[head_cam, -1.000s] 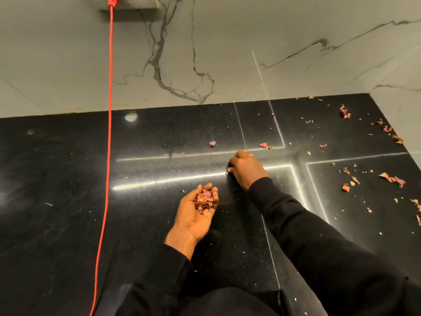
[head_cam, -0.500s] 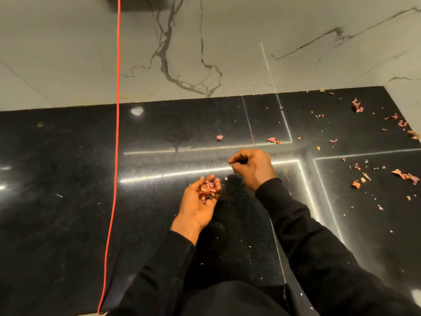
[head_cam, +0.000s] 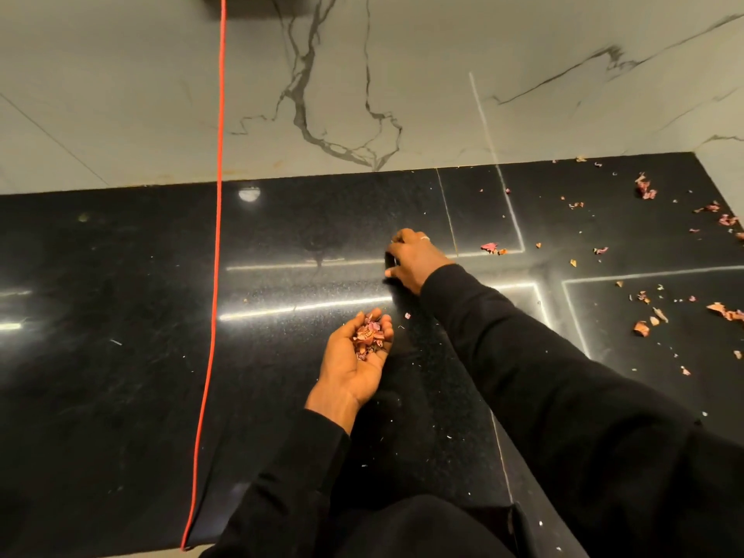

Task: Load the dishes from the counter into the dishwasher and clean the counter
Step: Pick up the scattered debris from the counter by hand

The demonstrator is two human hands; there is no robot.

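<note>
Left hand point(head_cam: 356, 356), palm up and cupped, holds onion peel scraps point(head_cam: 368, 334); right hand point(head_cam: 414, 257) beyond it presses curled fingers onto the black counter point(head_cam: 120, 356), grip unclear.

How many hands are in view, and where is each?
2. The left hand is cupped palm-up over the black polished counter, holding pinkish dry peel scraps. The right hand reaches farther back, fingers down at the counter.

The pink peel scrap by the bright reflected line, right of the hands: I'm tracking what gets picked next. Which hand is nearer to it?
Right. The right hand is just left of the pink peel scrap; the left hand, cupping collected scraps, is farther, nearer the person.
</note>
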